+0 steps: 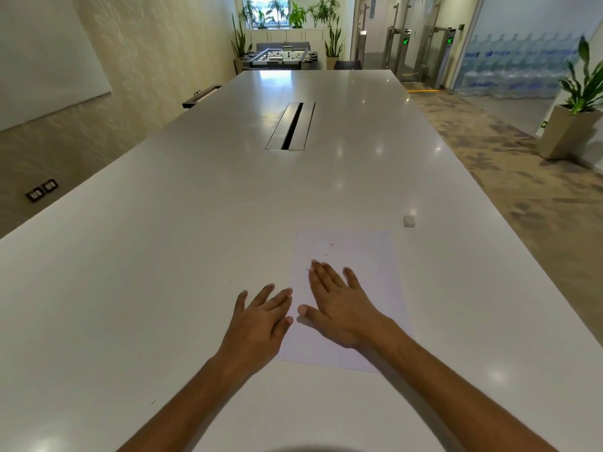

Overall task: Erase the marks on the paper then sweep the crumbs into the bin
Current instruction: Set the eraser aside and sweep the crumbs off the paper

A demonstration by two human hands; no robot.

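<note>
Paper [355, 256] flat on white surface [163, 256], few crumbs [332, 245] on it. Right hand [339, 305] flat on paper, fingers straight, nothing held. Left hand [257, 321] flat at paper's left edge, empty. Eraser [409, 221] just beyond paper's far-right corner.

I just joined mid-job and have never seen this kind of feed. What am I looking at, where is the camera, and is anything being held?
There is no machine, only a person's two bare hands, seen from one camera worn on the head and looking down. The left hand lies open at the left edge of the paper. The right hand lies flat on the paper. Nothing is held. A few small crumbs dot the sheet. An eraser sits on the white table beyond the paper's right corner. No bin shows.
</note>
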